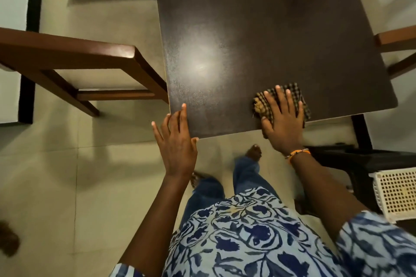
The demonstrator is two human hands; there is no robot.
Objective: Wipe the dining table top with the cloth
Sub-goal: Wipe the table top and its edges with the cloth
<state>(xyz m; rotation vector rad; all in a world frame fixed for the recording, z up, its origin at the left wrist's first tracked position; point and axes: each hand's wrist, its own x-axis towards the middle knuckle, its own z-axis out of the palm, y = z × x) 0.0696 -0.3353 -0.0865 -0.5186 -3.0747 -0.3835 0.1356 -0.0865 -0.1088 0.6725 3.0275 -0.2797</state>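
The dining table [258,29] has a dark top, and the checked cloth [290,99] lies on it near its near edge, toward the right corner. The right hand [284,117] presses flat on the cloth with fingers spread. The left hand [176,144] rests at the table's near left corner, fingers straight and loosely spread, fingertips touching the top. A wooden chair [67,60] stands just beside the table's left edge; another chair [396,38] sits at its right edge. A white perforated basket [396,193] stands below the table's right corner.
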